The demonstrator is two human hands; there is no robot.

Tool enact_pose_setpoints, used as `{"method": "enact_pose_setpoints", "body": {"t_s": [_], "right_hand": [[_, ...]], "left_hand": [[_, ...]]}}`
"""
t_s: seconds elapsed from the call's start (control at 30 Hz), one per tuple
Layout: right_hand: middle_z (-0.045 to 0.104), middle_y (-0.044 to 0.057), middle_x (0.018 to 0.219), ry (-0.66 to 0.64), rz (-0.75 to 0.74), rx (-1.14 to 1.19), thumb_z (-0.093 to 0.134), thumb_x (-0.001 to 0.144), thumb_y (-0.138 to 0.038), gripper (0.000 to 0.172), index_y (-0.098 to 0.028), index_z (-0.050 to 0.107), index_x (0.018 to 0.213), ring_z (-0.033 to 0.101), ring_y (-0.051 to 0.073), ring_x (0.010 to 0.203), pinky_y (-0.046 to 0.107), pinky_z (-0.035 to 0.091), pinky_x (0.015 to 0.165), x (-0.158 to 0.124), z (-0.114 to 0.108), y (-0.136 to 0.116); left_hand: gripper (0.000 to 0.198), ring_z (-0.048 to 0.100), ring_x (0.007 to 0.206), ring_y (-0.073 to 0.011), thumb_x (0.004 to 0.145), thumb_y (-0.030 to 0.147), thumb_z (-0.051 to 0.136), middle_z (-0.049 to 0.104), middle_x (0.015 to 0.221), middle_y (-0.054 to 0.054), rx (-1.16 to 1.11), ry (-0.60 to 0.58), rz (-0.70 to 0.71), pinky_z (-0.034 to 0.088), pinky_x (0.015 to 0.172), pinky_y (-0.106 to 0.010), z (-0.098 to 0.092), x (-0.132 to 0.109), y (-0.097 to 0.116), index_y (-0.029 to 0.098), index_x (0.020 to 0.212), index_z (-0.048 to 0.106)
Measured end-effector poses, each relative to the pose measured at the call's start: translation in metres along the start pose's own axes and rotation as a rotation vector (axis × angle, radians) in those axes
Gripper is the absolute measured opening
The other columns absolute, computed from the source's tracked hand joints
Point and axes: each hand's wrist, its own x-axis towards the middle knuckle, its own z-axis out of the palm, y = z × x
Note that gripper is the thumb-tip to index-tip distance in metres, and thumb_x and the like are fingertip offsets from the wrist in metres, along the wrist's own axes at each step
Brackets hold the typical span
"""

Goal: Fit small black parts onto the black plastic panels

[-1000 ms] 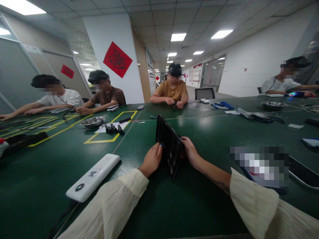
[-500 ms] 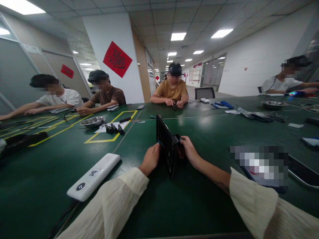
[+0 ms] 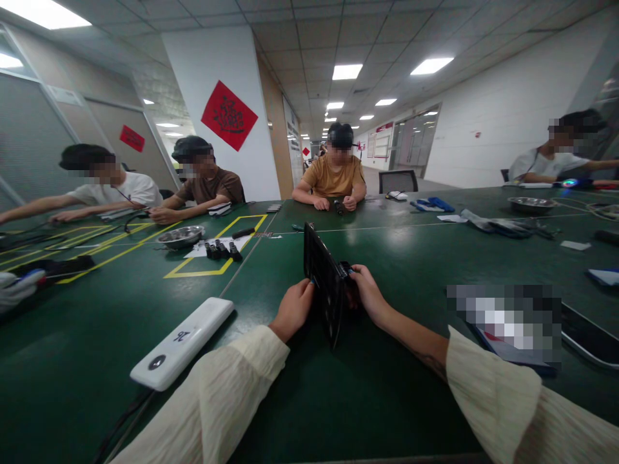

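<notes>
A thin, glossy black panel (image 3: 325, 290) stands on edge on the green table (image 3: 387, 399), its narrow side turned toward me. My left hand (image 3: 293, 308) holds its left face, with the thumb against the surface and the other fingers mostly hidden. On the opposite side my right hand (image 3: 370, 295) is closed at a small black block-like part (image 3: 346, 269) that juts out from the panel. The right fingertips are partly out of sight behind it. I cannot tell exactly what kind of device the panel is.
Left of my arm lies a white power bank (image 3: 184, 341) with a cable. A metal bowl (image 3: 180, 237) and several black cylindrical parts (image 3: 222, 250) sit farther left. To the right is a phone (image 3: 590, 335). A co-worker (image 3: 333, 174) sits opposite; others sit at both sides.
My hands and the black panel stay practically where they were. At the left edge a gloved hand has come further into view. The co-worker opposite has moved one hand away from a small dark object.
</notes>
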Motion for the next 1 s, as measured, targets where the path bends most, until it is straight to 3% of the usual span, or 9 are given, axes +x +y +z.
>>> {"method": "enact_pose_setpoints", "body": {"t_s": [0.2,0.33,0.5,1.0], "right_hand": [[0.049,-0.009,0.046,-0.01,-0.008,-0.003,0.039,0.08,-0.038,0.024,-0.024,0.036,0.1,0.048,0.014,0.035,0.021,0.031,0.033,0.0017,-0.0006,0.0031],[0.049,-0.008,0.046,-0.015,-0.017,-0.01,0.038,0.081,-0.037,0.024,-0.024,0.036,0.101,0.048,0.014,0.036,0.021,0.031,0.033,0.0016,-0.0008,0.0028],[0.05,-0.008,0.046,-0.007,0.0,-0.013,0.038,0.081,-0.037,0.023,-0.024,0.036,0.1,0.047,0.013,0.035,0.021,0.032,0.034,0.0,0.0002,-0.0001],[0.05,-0.008,0.047,-0.022,-0.01,-0.005,0.038,0.082,-0.038,0.024,-0.025,0.036,0.101,0.048,0.014,0.036,0.021,0.032,0.034,0.0018,-0.0011,0.0044]], "left_hand": [[0.035,0.055,0.07,-0.0179,0.086,0.034,0.028,0.061,0.072,-0.005,-0.003,0.018,0.044,0.043,0.067,-0.029,-0.0011,-0.002,0.0003,0.017,0.07,0.054],[0.047,0.056,0.071,-0.0191,0.089,0.044,0.021,0.062,0.071,-0.005,-0.052,0.031,0.019,0.043,0.067,-0.03,0.0005,-0.0028,-0.002,0.017,0.069,0.054],[0.042,0.058,0.074,-0.02,0.087,0.044,0.03,0.065,0.077,-0.007,-0.051,0.012,0.02,0.044,0.072,-0.031,0.002,-0.0007,-0.0048,0.015,0.076,0.06],[0.049,0.057,0.07,-0.0211,0.088,0.045,0.023,0.063,0.071,-0.007,-0.004,-0.004,-0.061,0.043,0.064,-0.03,0.0001,-0.0019,-0.0024,0.016,0.07,0.058]]}}
